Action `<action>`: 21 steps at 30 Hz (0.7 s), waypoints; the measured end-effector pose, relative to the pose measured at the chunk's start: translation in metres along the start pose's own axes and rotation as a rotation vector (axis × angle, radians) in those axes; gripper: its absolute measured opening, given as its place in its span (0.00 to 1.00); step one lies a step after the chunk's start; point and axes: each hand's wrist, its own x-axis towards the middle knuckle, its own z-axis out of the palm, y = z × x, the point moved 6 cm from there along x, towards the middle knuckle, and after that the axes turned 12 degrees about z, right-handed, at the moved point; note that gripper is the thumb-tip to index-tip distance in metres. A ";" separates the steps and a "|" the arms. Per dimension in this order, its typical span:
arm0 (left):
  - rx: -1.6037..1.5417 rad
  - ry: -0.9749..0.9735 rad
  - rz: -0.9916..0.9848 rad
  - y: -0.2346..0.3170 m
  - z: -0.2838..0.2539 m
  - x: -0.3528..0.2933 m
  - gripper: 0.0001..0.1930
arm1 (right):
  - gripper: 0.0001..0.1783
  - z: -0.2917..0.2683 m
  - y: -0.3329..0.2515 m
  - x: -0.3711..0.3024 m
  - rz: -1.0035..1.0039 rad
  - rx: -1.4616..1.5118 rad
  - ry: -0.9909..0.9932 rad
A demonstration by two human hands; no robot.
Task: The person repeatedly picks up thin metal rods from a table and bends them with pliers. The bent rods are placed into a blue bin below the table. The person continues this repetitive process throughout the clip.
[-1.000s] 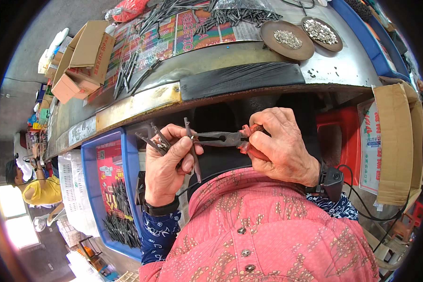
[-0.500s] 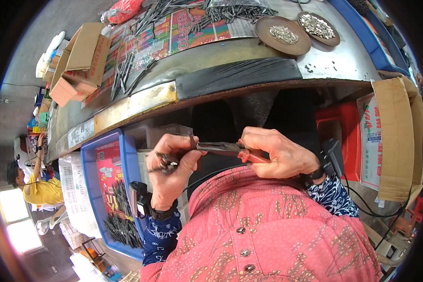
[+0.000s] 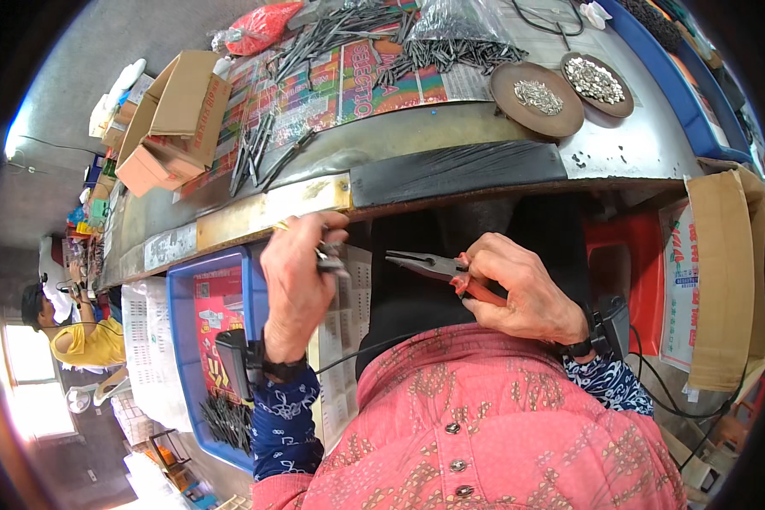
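My right hand is closed round the red handles of a pair of long-nosed pliers. The jaws point left over my lap, with nothing visible at their tips. My left hand is closed, its back toward me, near the table's front edge. Small dark pieces with shiny parts stick out from its fingers; they are blurred and their kind is unclear. Below that hand, a blue tray holds a heap of thin black pieces.
On the table lie black strip-like pieces, a brown plate of small metal parts and a second such plate. An open cardboard box stands left, another box right. A person in yellow sits far left.
My left hand has moved away from the plier jaws, up toward the table edge, and turned over. The pliers have shifted slightly right and no longer touch the dark piece.
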 end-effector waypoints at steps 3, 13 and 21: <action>-0.039 0.034 -0.167 -0.037 -0.004 0.006 0.05 | 0.10 0.000 0.001 0.001 -0.002 -0.040 0.045; 0.195 0.075 -0.101 -0.113 0.002 0.044 0.12 | 0.09 0.005 0.012 0.007 0.020 -0.065 0.018; 0.345 -0.080 -0.125 -0.133 0.023 0.053 0.16 | 0.10 0.010 0.018 0.011 0.019 -0.052 0.005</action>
